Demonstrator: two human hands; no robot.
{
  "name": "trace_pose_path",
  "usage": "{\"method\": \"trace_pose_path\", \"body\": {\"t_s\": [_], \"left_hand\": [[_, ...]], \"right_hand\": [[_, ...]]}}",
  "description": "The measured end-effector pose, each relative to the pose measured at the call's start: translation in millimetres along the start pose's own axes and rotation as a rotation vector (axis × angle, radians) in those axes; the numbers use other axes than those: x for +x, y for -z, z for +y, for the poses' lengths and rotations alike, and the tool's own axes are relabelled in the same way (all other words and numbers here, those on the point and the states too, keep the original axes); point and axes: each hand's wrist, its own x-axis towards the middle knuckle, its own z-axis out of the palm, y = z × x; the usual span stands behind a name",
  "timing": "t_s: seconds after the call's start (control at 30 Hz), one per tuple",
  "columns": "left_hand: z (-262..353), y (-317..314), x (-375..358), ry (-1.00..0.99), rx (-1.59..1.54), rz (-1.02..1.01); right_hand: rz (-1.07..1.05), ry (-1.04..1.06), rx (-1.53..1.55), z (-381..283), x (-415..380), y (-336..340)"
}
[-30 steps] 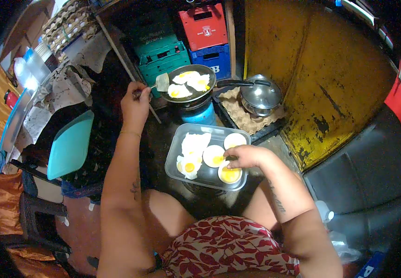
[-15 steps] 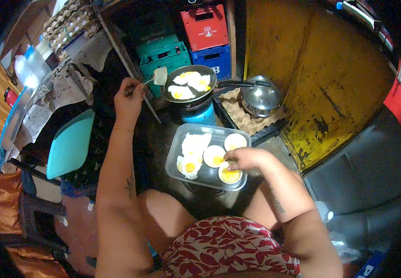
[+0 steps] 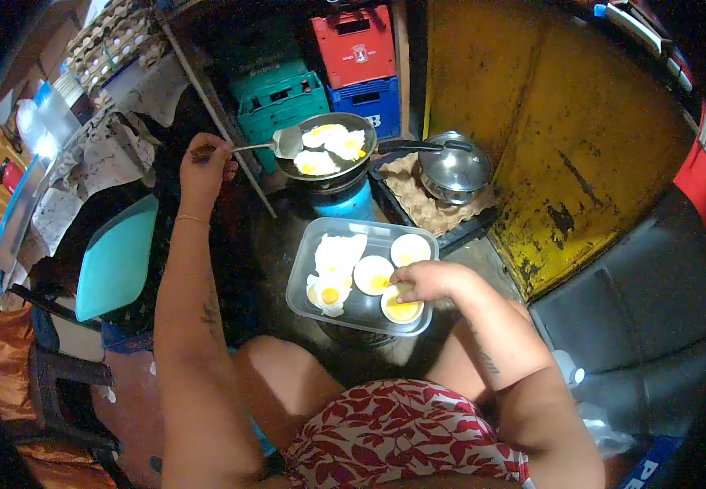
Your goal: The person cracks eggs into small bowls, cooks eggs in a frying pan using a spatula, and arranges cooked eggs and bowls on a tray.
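Reaching out to the left of a frying pan, the left hand has its fingers closed about the handle of a spatula, with no wide gap between them. The blade overlaps the pan's left rim in this view; contact between the two cannot be confirmed. Fried eggs, white with yellow yolks, lie in the pan, and a blue canister is seen below it.

The right hand is over the right side of a clear plastic container. Its fingers are bent and close together at the upper rim of the near cup, white with yellow contents; whether they pinch that rim or merely rest on it, I cannot tell. Two further white cups stand in the container: the middle cup, just beside the fingertips, and the far cup, in the far right corner. Cooked eggs lie along the container's left side, one yolk plainly visible.

Right of the pan, a lidded pot rests on a brown egg tray, the pan's black handle crossing the lid in this view. Behind, a red crate sits on a blue crate, beside a green crate
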Motion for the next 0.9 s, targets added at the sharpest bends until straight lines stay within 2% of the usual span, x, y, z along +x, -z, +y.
{"method": "trace_pose_path", "body": {"t_s": [0.07, 0.17, 0.47, 0.57, 0.63, 0.9], "left_hand": [[15.4, 6.0, -1.4, 0.103, -0.048, 0.003], [18.5, 16.9, 5.2, 0.132, -0.038, 0.039], [16.5, 29.6, 28.7, 0.08, -0.07, 0.04], [6.6, 38.7, 39.1, 0.123, -0.062, 0.006], [-1.1, 47.4, 45.0, 0.13, -0.021, -0.009], [-28.1, 76.9, 60.0, 0.229, -0.048, 0.01]], "right_hand": [[-0.008, -0.008, 0.001, -0.4, 0.8, 0.7], [-0.024, -0.001, 0.004, -1.3, 0.9, 1.0], [-0.017, -0.018, 0.007, -5.2, -1.9, 1.6], [-0.034, -0.047, -0.011, -9.5, -3.6, 2.8], [-0.103, -0.144, -0.037, -13.5, -4.9, 5.0], [-0.086, -0.109, 0.018, -9.5, -2.7, 0.5]]}}
